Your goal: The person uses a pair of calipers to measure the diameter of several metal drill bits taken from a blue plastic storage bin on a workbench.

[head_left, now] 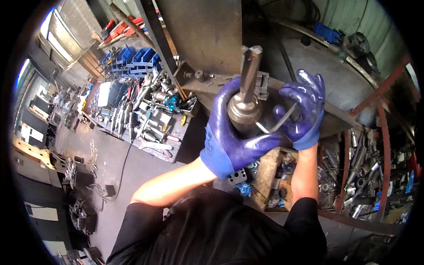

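Black sleeves and bare forearms were seen at the lower edge of the frame, rising toward the centre. A heavy cylindrical metal tool holder (244, 108) with a long shank was gripped by the left hand (227, 132), closed around its body in a blue glove. A bent hex key (277, 123) was pinched by the right hand (304, 112), its short end set against the side of the holder. It was judged that a set screw was being worked, so a steady turn of the key would be called for. A cluttered bench of tools (145, 110) and blue bins (132, 57) were seen at upper left, a rack of steel parts (362, 172) at lower right, a large grey machine body (318, 75) close behind the hands.
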Demonstrator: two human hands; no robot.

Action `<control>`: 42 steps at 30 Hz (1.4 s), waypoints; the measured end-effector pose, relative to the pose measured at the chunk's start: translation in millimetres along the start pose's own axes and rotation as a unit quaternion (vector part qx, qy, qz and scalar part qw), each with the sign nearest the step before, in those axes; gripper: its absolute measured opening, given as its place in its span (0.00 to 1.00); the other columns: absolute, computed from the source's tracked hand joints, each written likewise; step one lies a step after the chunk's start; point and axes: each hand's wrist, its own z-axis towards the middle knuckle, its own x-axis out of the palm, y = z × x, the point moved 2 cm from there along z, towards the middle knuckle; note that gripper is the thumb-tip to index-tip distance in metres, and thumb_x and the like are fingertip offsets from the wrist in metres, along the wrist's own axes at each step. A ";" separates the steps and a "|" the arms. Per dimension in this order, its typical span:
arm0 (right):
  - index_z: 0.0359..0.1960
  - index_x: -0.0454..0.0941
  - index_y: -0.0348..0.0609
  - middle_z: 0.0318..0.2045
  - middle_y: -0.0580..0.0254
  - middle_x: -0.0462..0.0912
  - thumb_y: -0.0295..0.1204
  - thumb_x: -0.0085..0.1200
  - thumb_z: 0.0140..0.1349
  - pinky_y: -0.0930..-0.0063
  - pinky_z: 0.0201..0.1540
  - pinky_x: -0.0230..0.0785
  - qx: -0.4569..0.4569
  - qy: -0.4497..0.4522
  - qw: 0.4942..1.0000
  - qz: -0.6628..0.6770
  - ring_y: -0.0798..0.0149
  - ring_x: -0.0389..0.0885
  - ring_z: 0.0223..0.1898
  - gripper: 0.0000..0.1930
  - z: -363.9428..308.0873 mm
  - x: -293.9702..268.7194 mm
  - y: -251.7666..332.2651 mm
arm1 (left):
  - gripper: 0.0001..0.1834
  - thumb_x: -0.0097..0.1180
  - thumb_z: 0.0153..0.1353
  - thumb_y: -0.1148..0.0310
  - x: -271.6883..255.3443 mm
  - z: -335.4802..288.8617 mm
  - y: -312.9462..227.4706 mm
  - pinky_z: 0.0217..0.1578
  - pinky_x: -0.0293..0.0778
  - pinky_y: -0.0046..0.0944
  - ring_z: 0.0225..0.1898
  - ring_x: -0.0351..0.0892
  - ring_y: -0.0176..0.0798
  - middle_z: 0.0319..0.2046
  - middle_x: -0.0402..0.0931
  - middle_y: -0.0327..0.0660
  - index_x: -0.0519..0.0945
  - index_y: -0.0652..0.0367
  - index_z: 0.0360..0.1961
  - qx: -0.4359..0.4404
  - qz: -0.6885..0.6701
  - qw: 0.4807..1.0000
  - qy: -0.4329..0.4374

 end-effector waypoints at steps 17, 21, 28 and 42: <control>0.25 0.66 0.50 0.19 0.67 0.65 0.56 0.40 0.76 0.70 0.24 0.61 0.346 -0.257 0.703 0.566 0.66 0.66 0.21 0.27 -29.9 -25.4 0.8 | 0.22 0.73 0.51 0.61 -21.7 8.7 -0.7 0.45 0.80 0.40 0.39 0.86 0.36 0.38 0.87 0.43 0.84 0.56 0.47 -0.070 0.112 0.988 0.078; 0.27 0.67 0.51 0.19 0.68 0.66 0.58 0.38 0.76 0.72 0.23 0.60 0.420 -0.243 0.724 0.490 0.67 0.65 0.19 0.27 -109.6 -48.2 24.7 | 0.25 0.74 0.49 0.60 -17.2 14.4 5.2 0.45 0.81 0.40 0.39 0.86 0.37 0.38 0.87 0.44 0.83 0.56 0.47 -0.055 0.059 0.994 0.077; 0.26 0.70 0.47 0.20 0.63 0.71 0.54 0.39 0.77 0.66 0.26 0.65 0.379 -0.242 0.782 0.431 0.63 0.69 0.21 0.27 -167.9 -88.3 74.4 | 0.28 0.76 0.45 0.57 -17.6 34.7 2.2 0.45 0.81 0.42 0.39 0.86 0.41 0.37 0.86 0.44 0.82 0.56 0.46 0.006 0.036 0.996 0.084; 0.35 0.82 0.35 0.13 0.63 0.74 0.53 0.43 0.76 0.78 0.16 0.59 0.578 0.119 0.745 0.311 0.71 0.70 0.12 0.30 -174.5 44.4 228.1 | 0.22 0.74 0.51 0.69 -256.9 -57.2 -54.6 0.36 0.78 0.34 0.33 0.79 0.28 0.34 0.81 0.36 0.79 0.59 0.46 0.027 -0.293 0.956 -0.016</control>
